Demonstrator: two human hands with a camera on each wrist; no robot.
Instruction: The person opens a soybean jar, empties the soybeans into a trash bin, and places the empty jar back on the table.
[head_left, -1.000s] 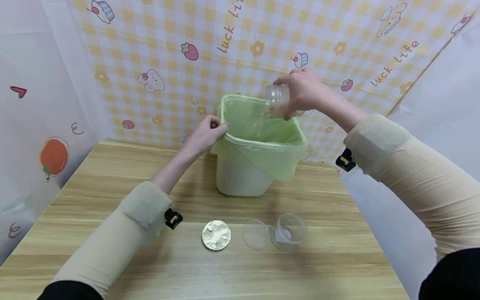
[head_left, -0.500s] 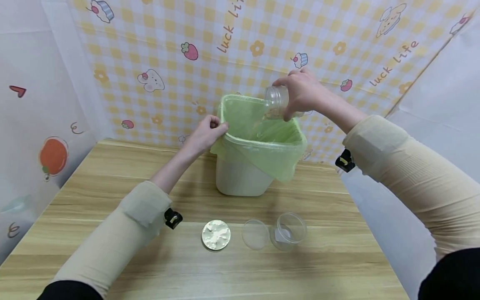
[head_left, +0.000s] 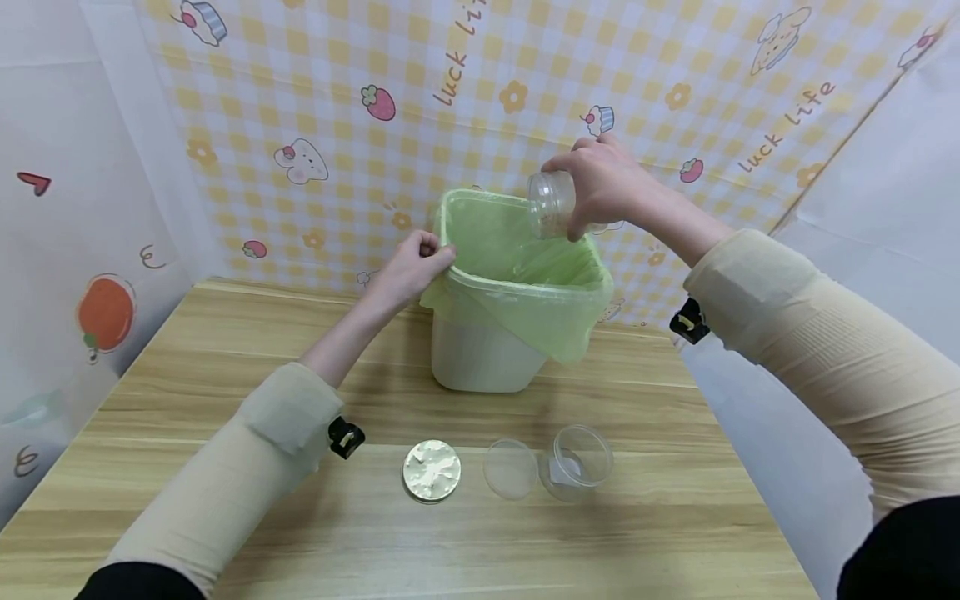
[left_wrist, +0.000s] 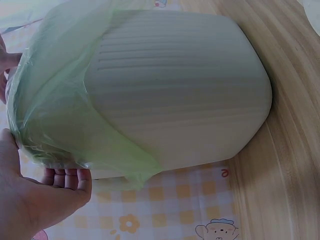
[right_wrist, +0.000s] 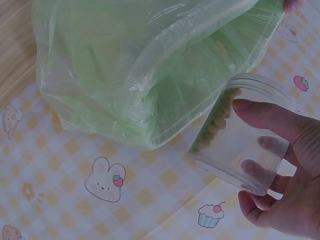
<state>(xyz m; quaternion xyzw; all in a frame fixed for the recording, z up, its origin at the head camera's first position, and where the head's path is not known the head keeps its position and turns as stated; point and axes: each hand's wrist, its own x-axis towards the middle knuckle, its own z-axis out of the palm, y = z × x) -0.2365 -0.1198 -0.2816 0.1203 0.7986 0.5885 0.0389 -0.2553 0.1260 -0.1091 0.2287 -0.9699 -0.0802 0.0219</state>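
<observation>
My right hand [head_left: 609, 190] grips a clear jar [head_left: 552, 204], tipped on its side with its mouth over the bin opening. Small round yellowish beans [right_wrist: 215, 126] lie along the jar's lower side in the right wrist view. Below stands a white bin [head_left: 480, 350], lined with a thin green trash bag [head_left: 558, 321] folded over its rim. With thumb and curled fingers, my left hand [head_left: 408, 271] holds the bin's left rim and the bag there. In the left wrist view that hand [left_wrist: 47, 200] has its fingers hooked over the rim. The bin's bottom is hidden.
On the wooden table [head_left: 360, 533] in front of the bin lie a silver foil-faced lid [head_left: 432, 471] and a clear round disc [head_left: 512, 469]. Beside the disc is a clear plastic cup [head_left: 596, 467]. A checked cloth [head_left: 322, 92] hangs right behind the bin.
Earlier, beans fell from the jar's mouth into the bag; now no falling stream shows, and fewer beans are visible at the mouth. Both hands keep nearly the same place.
</observation>
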